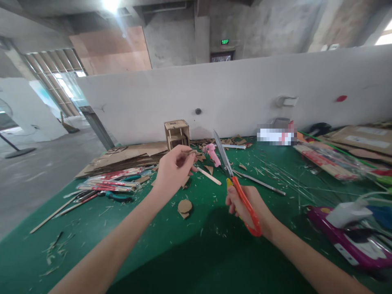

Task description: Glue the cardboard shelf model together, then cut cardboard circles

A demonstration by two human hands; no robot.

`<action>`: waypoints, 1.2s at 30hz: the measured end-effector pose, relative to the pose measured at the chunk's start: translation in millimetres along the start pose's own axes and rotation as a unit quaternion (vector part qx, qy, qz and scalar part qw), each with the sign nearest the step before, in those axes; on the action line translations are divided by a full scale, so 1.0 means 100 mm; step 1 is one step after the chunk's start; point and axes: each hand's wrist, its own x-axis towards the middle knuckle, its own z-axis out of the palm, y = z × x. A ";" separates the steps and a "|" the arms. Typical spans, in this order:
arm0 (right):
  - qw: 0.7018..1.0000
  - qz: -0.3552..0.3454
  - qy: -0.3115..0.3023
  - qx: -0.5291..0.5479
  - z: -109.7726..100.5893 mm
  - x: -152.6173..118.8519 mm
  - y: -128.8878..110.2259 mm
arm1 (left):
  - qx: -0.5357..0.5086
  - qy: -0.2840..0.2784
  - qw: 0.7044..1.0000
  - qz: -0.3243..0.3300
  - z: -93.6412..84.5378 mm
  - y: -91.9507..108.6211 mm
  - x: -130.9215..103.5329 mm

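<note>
My left hand [175,168] is closed in a pinch on a small brown piece of cardboard [192,152], raised over the middle of the table. In my right hand [245,202] are orange-handled scissors [248,208], their blades pointing up and away. Yellow shows on the inner side of the handles. Below and between the hands, a round cardboard disc [185,206] lies on the green table [147,245], with another cardboard scrap partly under it. Just beyond the hands are a pink glue gun [212,154] and a pale wooden stick [209,176].
A small cardboard shelf box [177,132] stands near the white partition [232,94]. Packaged sticks [112,181] and teal-handled pliers [119,197] lie left. A metal ruler-like strip [263,184] lies beyond my right hand. A purple power strip [352,241] sits right.
</note>
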 end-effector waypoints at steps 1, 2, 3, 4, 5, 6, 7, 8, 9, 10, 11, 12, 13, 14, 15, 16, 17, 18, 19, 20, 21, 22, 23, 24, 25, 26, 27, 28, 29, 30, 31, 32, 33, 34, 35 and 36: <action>0.999 0.014 -0.004 0.037 0.01 0.00 0.00 | 0.028 0.014 0.999 0.024 -0.01 -0.01 -0.01; 0.997 0.026 -0.010 0.067 0.02 0.01 0.00 | 0.053 0.028 0.997 0.047 -0.02 -0.01 -0.01; 0.995 0.036 -0.016 0.088 0.04 0.01 0.01 | 0.071 0.040 0.994 0.067 -0.03 -0.01 -0.02; 0.994 0.045 -0.020 0.100 0.06 0.01 0.01 | 0.080 0.047 0.992 0.083 -0.03 0.00 -0.04; 0.993 0.053 -0.022 0.105 0.08 0.02 0.02 | 0.077 0.047 0.991 0.097 -0.03 0.01 -0.05; 0.992 0.061 -0.024 0.106 0.10 0.02 0.02 | 0.066 0.040 0.991 0.109 -0.02 0.02 -0.06; 0.992 0.066 -0.023 0.104 0.11 0.02 0.03 | 0.051 0.029 0.991 0.120 -0.02 0.03 -0.07; 0.992 0.070 -0.020 0.102 0.12 0.03 0.03 | 0.037 0.016 0.991 0.129 -0.01 0.04 -0.07; 0.992 0.070 -0.018 0.100 0.13 0.03 0.04 | 0.026 0.006 0.991 0.133 0.00 0.04 -0.08; 0.993 0.068 -0.018 0.099 0.13 0.03 0.04 | 0.017 0.001 0.991 0.131 0.00 0.04 -0.08; 0.993 0.064 -0.019 0.099 0.13 0.03 0.04 | 0.010 0.000 0.992 0.124 0.01 0.04 -0.08; 0.993 0.059 -0.021 0.098 0.12 0.03 0.04 | 0.002 0.003 0.994 0.113 0.02 0.03 -0.08; 0.993 0.056 -0.022 0.098 0.12 0.03 0.03 | -0.010 0.008 0.995 0.102 0.02 0.02 -0.07; 0.993 0.055 -0.024 0.097 0.11 0.02 0.02 | -0.027 0.013 0.995 0.094 0.03 0.01 -0.07; 0.994 0.053 -0.026 0.096 0.10 0.02 0.02 | -0.046 0.018 0.995 0.088 0.04 0.00 -0.06; 0.994 0.051 -0.026 0.096 0.10 0.01 0.01 | -0.061 0.024 0.994 0.084 0.04 -0.01 -0.06; 0.994 0.048 -0.026 0.094 0.10 0.01 0.00 | -0.071 0.029 0.994 0.082 0.05 -0.01 -0.05; 0.995 0.043 -0.026 0.092 0.09 0.00 -0.01 | -0.076 0.035 0.993 0.081 0.06 -0.02 -0.05; 0.995 0.037 -0.025 0.088 0.09 0.00 -0.01 | -0.077 0.037 0.993 0.080 0.06 -0.02 -0.04; 0.996 0.032 -0.026 0.085 0.09 0.00 -0.01 | -0.077 0.039 0.993 0.079 0.07 -0.03 -0.04; 0.996 0.030 -0.027 0.082 0.10 0.00 0.00 | -0.076 0.039 0.993 0.078 0.07 -0.03 -0.04; 0.996 0.030 -0.027 0.081 0.10 0.00 0.00 | -0.076 0.038 0.993 0.077 0.07 -0.04 -0.04; 0.996 0.031 -0.028 0.081 0.10 0.00 0.01 | -0.075 0.039 0.993 0.078 0.07 -0.04 -0.03; 0.996 0.031 -0.029 0.081 0.10 0.00 0.02 | -0.073 0.041 0.993 0.079 0.07 -0.05 -0.03; 0.996 0.029 -0.032 0.083 0.10 0.00 0.03 | -0.071 0.043 0.993 0.081 0.06 -0.05 -0.03; 0.995 0.023 -0.038 0.086 0.10 0.00 0.04 | -0.068 0.046 0.993 0.084 0.06 -0.06 -0.03; 0.995 0.012 -0.048 0.090 0.10 -0.01 0.05 | -0.065 0.049 0.993 0.086 0.06 -0.07 -0.03; 0.994 -0.005 -0.058 0.096 0.10 -0.02 0.06 | -0.062 0.052 0.993 0.087 0.05 -0.07 -0.03; 0.992 -0.027 -0.069 0.102 0.10 -0.03 0.06 | -0.063 0.053 0.993 0.088 0.05 -0.07 -0.02; 0.990 -0.052 -0.077 0.104 0.10 -0.04 0.07 | -0.065 0.053 0.993 0.088 0.05 -0.07 -0.02; 0.988 -0.080 -0.084 0.102 0.09 -0.06 0.07 | -0.070 0.053 0.992 0.087 0.05 -0.06 -0.01; 0.986 -0.104 -0.090 0.096 0.09 -0.07 0.07 | -0.078 0.053 0.992 0.085 0.05 -0.06 -0.01; 0.984 -0.124 -0.095 0.088 0.09 -0.08 0.07 | -0.089 0.053 0.991 0.082 0.06 -0.05 0.00; 0.983 -0.136 -0.099 0.077 0.09 -0.09 0.08 | -0.099 0.055 0.990 0.079 0.06 -0.04 0.00; 0.982 -0.142 -0.102 0.069 0.09 -0.09 0.09 | -0.106 0.057 0.990 0.077 0.07 -0.03 0.00; 0.982 -0.143 -0.102 0.065 0.09 -0.09 0.10 | -0.109 0.059 0.989 0.076 0.07 -0.02 0.00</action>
